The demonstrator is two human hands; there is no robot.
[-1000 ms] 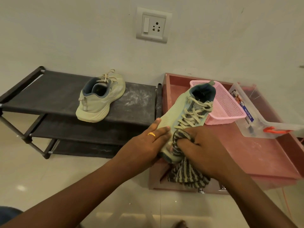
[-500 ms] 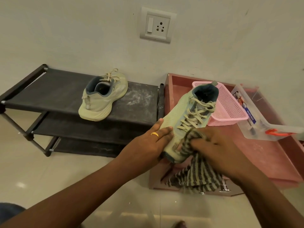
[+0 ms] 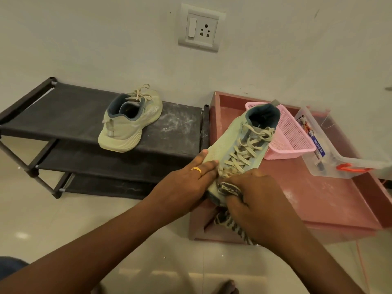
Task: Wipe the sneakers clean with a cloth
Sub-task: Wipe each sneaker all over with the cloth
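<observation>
I count two sneakers, one sneaker gripped near its toe by my left hand over the tray, right hand clutching one cloth against the toe, second sneaker on one rack, one basket, one box

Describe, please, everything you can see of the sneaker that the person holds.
The sneaker is of pale green mesh-like fabric, with beige laces, a dark blue-grey lining and a grey heel tab. It lies slanted, toe toward the person, heel raised in front of the pink basket, above the reddish tray. The left hand holds its forefoot from the side; the right hand presses a striped cloth on the toe. Its sole is hidden.
</observation>
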